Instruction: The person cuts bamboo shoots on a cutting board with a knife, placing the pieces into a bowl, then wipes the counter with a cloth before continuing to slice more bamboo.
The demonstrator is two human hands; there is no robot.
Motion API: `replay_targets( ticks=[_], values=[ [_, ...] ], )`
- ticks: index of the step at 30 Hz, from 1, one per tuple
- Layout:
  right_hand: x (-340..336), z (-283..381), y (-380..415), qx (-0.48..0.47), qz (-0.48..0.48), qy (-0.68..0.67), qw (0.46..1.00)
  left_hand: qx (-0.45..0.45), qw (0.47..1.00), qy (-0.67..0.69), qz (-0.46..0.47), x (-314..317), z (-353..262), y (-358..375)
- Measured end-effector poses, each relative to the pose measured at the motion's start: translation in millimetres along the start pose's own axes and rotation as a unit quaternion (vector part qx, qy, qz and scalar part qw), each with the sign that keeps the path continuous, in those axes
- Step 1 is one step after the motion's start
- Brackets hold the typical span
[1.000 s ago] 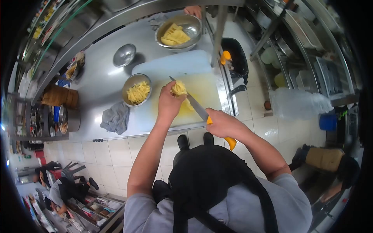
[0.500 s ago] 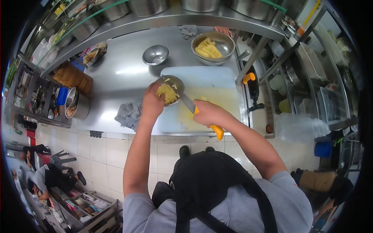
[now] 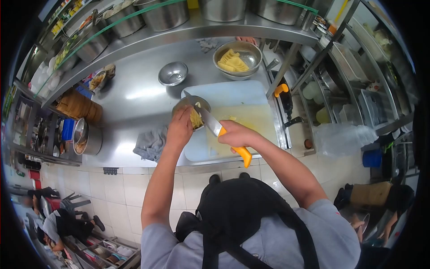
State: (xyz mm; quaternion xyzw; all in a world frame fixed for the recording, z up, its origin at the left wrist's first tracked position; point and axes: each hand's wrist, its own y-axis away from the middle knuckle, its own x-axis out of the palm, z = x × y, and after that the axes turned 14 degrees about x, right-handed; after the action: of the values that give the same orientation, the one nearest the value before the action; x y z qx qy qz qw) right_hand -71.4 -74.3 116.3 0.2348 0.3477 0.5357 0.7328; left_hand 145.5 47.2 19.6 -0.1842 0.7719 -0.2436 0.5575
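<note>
My right hand (image 3: pixel 236 134) is closed round the orange handle of a knife (image 3: pixel 209 122). The blade slants up and left over a small steel bowl (image 3: pixel 204 103) that holds yellow strips (image 3: pixel 196 120). My left hand (image 3: pixel 180 127) is at the bowl's left side, fingers together over its edge and against the strips; what the fingertips grip is hidden. The bowl overlaps the left edge of a pale cutting board (image 3: pixel 242 94), which has yellow bits (image 3: pixel 232 118) on it.
An empty steel bowl (image 3: pixel 173 74) stands behind. Further right, a larger bowl (image 3: pixel 255 56) holds yellow slabs. A grey cloth (image 3: pixel 150 144) lies left of the board. A steel shelf (image 3: pixel 179 35) crosses above; other people show at both lower sides.
The knife blade has moved up and left, now across the bowl. My left hand has shifted down, covering more of the strips. The whole view has tilted slightly.
</note>
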Motion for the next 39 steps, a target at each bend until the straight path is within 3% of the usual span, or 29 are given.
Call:
replay_targets(
  ticks=[2,10,11,12,13,14,15,17,23,25,27,35,39],
  values=[
    [2,2,-5,0.003,-0.005,0.006,1.0,-0.017,0.999,0.002,-0.03,-6,-9,-10],
    [0,3,-17,-0.045,0.0,-0.076,0.996,0.088,0.994,-0.04,0.059,-3,-4,16],
    [1,-1,-21,-0.067,-0.063,-0.016,0.996,0.089,0.993,-0.04,0.061,-5,-5,17],
    [1,-5,-24,-0.088,-0.126,0.046,0.987,0.039,0.997,-0.047,0.048,-7,-5,19],
    [1,-12,-25,-0.089,-0.125,0.045,0.987,-0.011,0.998,-0.055,0.035,-9,-5,19],
    [3,-20,-22,-0.149,-0.249,0.217,0.932,-0.01,0.998,-0.055,0.038,-14,-6,16],
    [5,-27,-20,-0.2,-0.36,0.375,0.83,0.002,0.998,-0.061,-0.002,-22,-10,12],
    [6,-31,-19,-0.197,-0.374,0.397,0.815,0.015,0.997,-0.066,-0.039,-33,-21,3],
    [10,-48,-25,-0.216,-0.404,0.432,0.777,0.153,0.984,-0.059,0.073,-28,-57,-19],
    [9,-51,-26,-0.219,-0.407,0.432,0.774,0.064,0.992,-0.004,0.105,-13,-52,-15],
    [9,-54,-27,-0.261,-0.437,0.432,0.744,0.058,0.99,0.0,0.129,-6,-38,-18],
    [2,-54,-15,-0.203,-0.446,0.442,0.752,0.086,0.986,-0.083,0.118,-27,-29,-33],
    [1,-59,-5,-0.174,-0.423,0.454,0.765,0.041,0.984,-0.063,0.163,-12,-4,-25]
  ],
)
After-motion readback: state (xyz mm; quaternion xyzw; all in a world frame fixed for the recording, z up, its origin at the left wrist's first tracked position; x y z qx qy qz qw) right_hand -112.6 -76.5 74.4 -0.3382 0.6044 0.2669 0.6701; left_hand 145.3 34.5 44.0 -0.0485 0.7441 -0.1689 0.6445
